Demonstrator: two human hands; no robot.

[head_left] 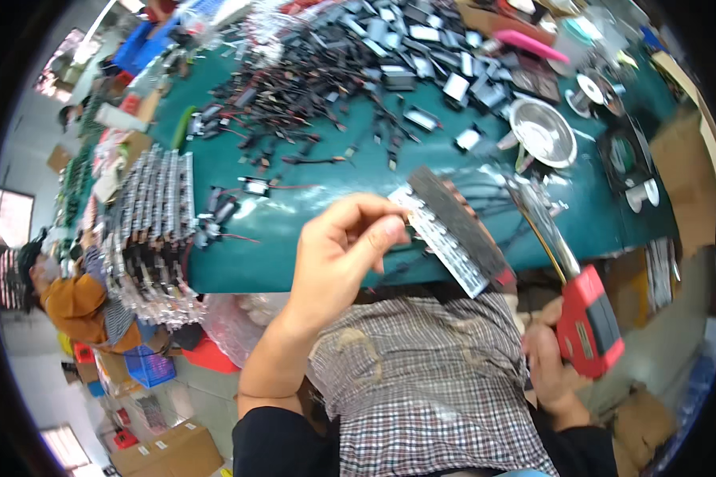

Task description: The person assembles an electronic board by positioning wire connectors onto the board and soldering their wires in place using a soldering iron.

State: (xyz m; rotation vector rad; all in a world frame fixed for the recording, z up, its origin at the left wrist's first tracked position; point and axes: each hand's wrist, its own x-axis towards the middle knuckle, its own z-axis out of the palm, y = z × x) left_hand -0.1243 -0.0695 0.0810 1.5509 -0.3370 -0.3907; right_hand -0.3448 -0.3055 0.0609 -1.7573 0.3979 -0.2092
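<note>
My left hand (334, 258) is raised over the near table edge, its thumb and index finger pinched together. Its fingertips are beside the upper end of a whitish strip of small circuit boards (445, 250); what they pinch is too small to make out. Against the strip lies a long dark block (463, 226), tilted down toward the right. On the right, my right hand (545, 354) is closed at the side of a red-and-black soldering gun (587, 326). Its metal barrel points up and away over the table; some of my fingers are hidden behind the handle.
A large pile of black wired modules (318, 87) covers the back of the green table (286, 215). Stacked board strips (147, 207) stand at the left edge. A metal strainer bowl (545, 131), a wire spool (585, 94) and a black fan (624, 151) sit right. Another person (79, 298) is at far left.
</note>
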